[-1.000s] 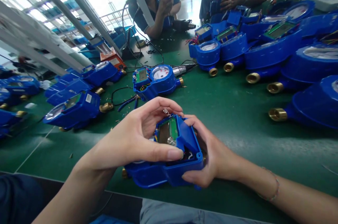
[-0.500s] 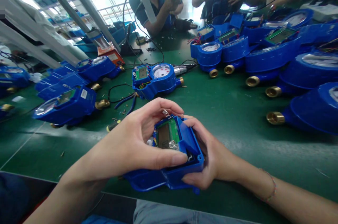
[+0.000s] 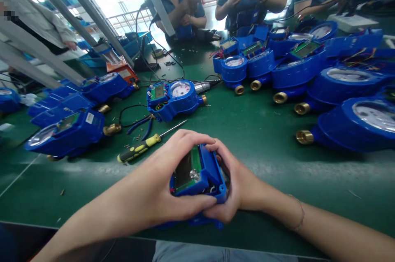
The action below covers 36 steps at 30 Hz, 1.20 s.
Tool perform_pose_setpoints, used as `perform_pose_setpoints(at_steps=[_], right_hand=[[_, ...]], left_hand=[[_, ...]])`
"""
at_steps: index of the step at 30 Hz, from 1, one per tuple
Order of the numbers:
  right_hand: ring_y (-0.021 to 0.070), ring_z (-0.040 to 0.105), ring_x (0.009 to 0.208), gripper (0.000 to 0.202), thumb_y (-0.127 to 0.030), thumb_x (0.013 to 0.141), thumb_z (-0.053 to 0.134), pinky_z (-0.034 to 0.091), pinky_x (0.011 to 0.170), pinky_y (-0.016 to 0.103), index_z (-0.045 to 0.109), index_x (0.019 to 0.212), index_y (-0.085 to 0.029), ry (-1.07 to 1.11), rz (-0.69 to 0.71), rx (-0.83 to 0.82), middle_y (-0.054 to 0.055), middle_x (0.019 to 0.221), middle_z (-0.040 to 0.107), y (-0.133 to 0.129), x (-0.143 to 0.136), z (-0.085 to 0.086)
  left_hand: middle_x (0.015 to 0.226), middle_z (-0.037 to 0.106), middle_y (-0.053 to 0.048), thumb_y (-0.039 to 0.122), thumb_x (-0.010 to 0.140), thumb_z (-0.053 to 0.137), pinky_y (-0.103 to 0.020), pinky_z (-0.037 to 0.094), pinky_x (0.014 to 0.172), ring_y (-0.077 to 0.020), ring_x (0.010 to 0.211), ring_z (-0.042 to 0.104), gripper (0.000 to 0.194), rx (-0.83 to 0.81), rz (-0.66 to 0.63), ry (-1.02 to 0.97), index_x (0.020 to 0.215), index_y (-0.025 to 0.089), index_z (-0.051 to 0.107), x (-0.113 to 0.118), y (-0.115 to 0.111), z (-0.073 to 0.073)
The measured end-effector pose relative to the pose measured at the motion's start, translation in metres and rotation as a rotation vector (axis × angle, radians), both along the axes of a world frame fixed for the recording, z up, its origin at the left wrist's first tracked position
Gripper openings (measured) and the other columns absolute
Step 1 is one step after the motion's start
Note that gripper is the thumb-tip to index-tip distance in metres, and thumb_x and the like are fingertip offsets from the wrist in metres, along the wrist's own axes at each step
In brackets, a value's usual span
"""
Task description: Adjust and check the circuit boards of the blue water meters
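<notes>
Near the table's front edge, a blue meter housing (image 3: 212, 171) with a green circuit board, a dark display and a small metal spring is held between both hands. My left hand (image 3: 166, 184) curves over its left side, thumb along the front and fingers over the far edge. Around the right side wraps my right hand (image 3: 234, 179), its fingertips touching the left ones at the back. A yellow and black screwdriver (image 3: 140, 147) lies just beyond my left hand. Behind it are blue-handled pliers (image 3: 143, 126) and an opened blue meter (image 3: 174, 99) with a round dial.
Several blue meters with brass ends stand in a row at the right (image 3: 290, 75), and more sit at the left (image 3: 66, 130). An orange box (image 3: 123, 70) is at the back left. People in blue shirts work across the green table (image 3: 247, 126).
The view has shifted, uncovering the screwdriver. My left hand has closed further over the housing, with its thumb now lower along the front; both hands still hold it.
</notes>
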State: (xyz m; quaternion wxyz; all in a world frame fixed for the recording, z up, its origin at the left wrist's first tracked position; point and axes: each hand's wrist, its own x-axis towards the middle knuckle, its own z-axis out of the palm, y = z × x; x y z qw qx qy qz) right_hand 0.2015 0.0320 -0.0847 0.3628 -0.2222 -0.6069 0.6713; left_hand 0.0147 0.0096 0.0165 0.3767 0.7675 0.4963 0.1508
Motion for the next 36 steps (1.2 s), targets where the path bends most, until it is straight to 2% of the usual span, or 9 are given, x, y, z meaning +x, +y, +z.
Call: perform_pose_setpoints(at_steps=[2,6,15,19,25,28,31,33,36], right_hand=[[0.0288,0.046,0.122,0.084,-0.028,0.046,0.09,0.034,0.11,0.045,0.043,0.115,-0.024,0.002,0.004,0.006,0.007,0.127,0.046,0.0,0.0,0.0],[0.0294,0.047,0.121,0.082,-0.032,0.046,0.091,0.035,0.108,0.045,0.045,0.112,-0.023,0.002,0.002,0.042,0.008,0.127,0.047,0.002,0.0,0.0],[0.0285,0.05,0.116,0.084,-0.039,0.046,0.089,0.038,0.104,0.043,0.044,0.116,-0.025,-0.008,-0.018,0.101,0.007,0.124,0.049,0.0,0.0,-0.006],[0.0275,0.05,0.115,0.084,-0.038,0.046,0.089,0.039,0.103,0.042,0.043,0.115,-0.025,0.016,-0.024,0.112,0.006,0.123,0.048,0.001,0.0,-0.009],[0.0269,0.051,0.113,0.087,-0.039,0.047,0.089,0.042,0.1,0.041,0.043,0.12,-0.025,-0.001,-0.001,0.126,0.007,0.124,0.049,0.003,-0.001,-0.014],[0.0274,0.051,0.115,0.086,-0.039,0.046,0.09,0.041,0.102,0.042,0.044,0.118,-0.024,-0.006,-0.024,0.108,0.007,0.126,0.049,0.004,0.0,-0.015],[0.0277,0.05,0.117,0.086,-0.037,0.046,0.092,0.041,0.104,0.042,0.045,0.118,-0.023,-0.009,-0.034,0.062,0.008,0.128,0.048,0.004,0.001,-0.015],[0.0277,0.051,0.119,0.092,-0.031,0.045,0.093,0.04,0.105,0.042,0.044,0.122,-0.023,0.004,-0.003,0.037,0.008,0.13,0.047,0.004,0.002,-0.015],[0.027,0.053,0.119,0.1,-0.024,0.047,0.093,0.041,0.105,0.042,0.037,0.13,-0.025,0.044,0.059,0.0,0.008,0.131,0.049,0.003,0.002,-0.013]], left_hand=[[0.133,0.049,0.006,0.04,0.083,0.071,-0.025,0.043,0.104,-0.017,0.126,0.049,0.058,0.057,-0.033,0.083,0.132,0.047,0.039,0.004,-0.002,0.002],[0.124,0.052,0.005,0.037,0.087,0.066,-0.024,0.045,0.097,-0.0152,0.117,0.052,0.045,0.135,0.027,0.11,0.126,0.041,0.044,0.008,-0.009,0.002],[0.121,0.049,0.005,0.02,0.079,0.067,-0.023,0.042,0.099,-0.0136,0.114,0.05,0.053,0.234,0.11,0.115,0.123,0.037,0.043,0.013,-0.017,0.0],[0.118,0.05,0.003,0.018,0.074,0.068,-0.023,0.043,0.097,-0.0139,0.113,0.05,0.054,0.284,0.15,0.138,0.12,0.033,0.044,0.016,-0.018,-0.001],[0.112,0.051,0.0,0.019,0.074,0.066,-0.028,0.047,0.09,-0.017,0.105,0.053,0.044,0.304,0.186,0.148,0.112,0.029,0.047,0.022,-0.017,-0.001],[0.109,0.05,-0.002,0.025,0.077,0.066,-0.032,0.05,0.083,-0.0194,0.099,0.056,0.038,0.307,0.261,0.137,0.109,0.027,0.045,0.018,-0.015,-0.003],[0.108,0.048,-0.003,0.039,0.082,0.064,-0.037,0.051,0.08,-0.0216,0.093,0.058,0.034,0.326,0.35,0.116,0.105,0.026,0.042,0.01,-0.011,-0.002],[0.11,0.047,-0.004,0.045,0.082,0.065,-0.041,0.05,0.084,-0.023,0.095,0.058,0.039,0.275,0.299,0.136,0.108,0.027,0.042,0.006,-0.007,0.002],[0.119,0.048,-0.005,0.05,0.079,0.07,-0.043,0.047,0.093,-0.0265,0.109,0.055,0.052,0.155,0.194,0.118,0.118,0.028,0.043,0.004,-0.002,0.006]])
